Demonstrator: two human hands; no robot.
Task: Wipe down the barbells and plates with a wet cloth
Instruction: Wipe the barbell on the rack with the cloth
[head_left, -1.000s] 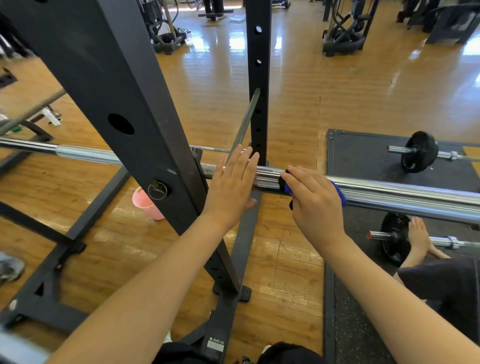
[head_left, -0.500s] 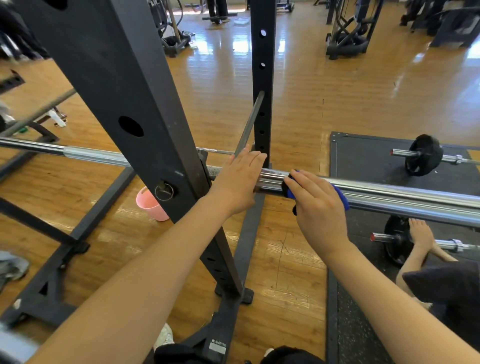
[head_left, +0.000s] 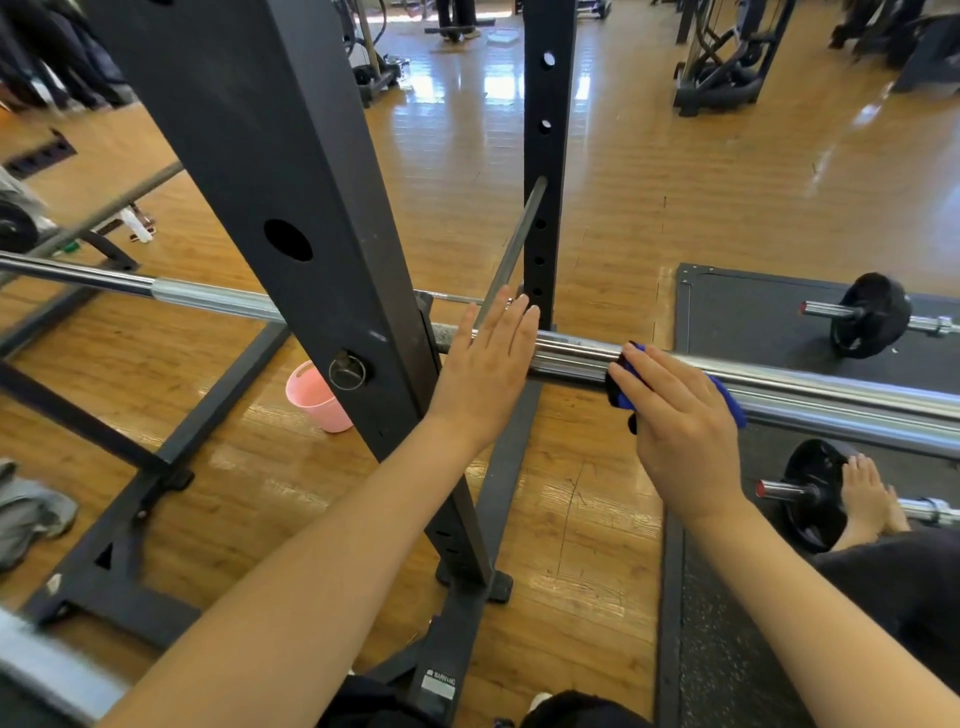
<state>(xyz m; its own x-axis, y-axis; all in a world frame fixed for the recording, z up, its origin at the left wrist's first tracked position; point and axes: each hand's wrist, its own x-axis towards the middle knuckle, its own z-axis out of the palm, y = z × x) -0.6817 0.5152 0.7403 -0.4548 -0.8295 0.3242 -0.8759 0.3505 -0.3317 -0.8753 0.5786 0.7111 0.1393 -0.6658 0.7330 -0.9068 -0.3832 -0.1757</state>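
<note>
Left hand (head_left: 485, 374), fingers straight together, steadies the racked barbell (head_left: 571, 356); right hand (head_left: 680, 421) presses the blue cloth (head_left: 626, 382) around its sleeve.

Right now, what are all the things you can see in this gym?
Barbell: one, silver, across the rack.
Cloth: one, blue, on the barbell under the right hand.
Rack: one, black, in front.
Bucket: one, pink, on the floor behind the rack post.
Floor barbells: two, black plates, on the dark mat at right.
Left hand: fingers straight, resting on the barbell.
Right hand: pressing the cloth onto the barbell.
</note>
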